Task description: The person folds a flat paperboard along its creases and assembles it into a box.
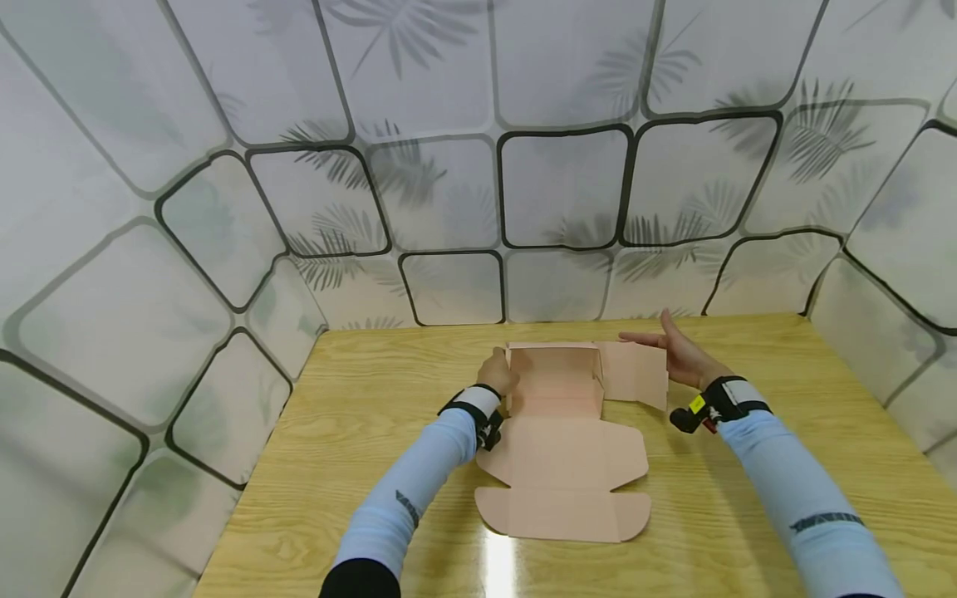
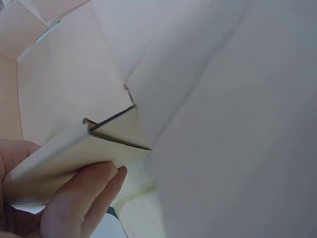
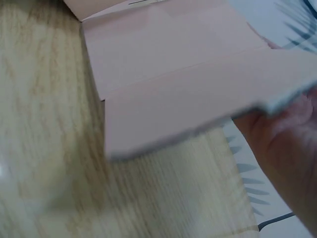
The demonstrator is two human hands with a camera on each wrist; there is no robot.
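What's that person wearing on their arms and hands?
The left hand and right hand are bare. Light blue sleeves have dark markings. Black-and-white wrist straps have small black devices; the right one shows a yellow patch.

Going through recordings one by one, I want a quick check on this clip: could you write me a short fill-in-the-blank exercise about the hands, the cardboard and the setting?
1. In the head view, the left hand grips the cardboard box on its ______ side.
2. In the same view, the right hand is at the flap sticking out to the box's ______.
3. Both sleeves are light ______.
4. The tabletop shows a ______ grain.

Missing words: left; right; blue; wood.
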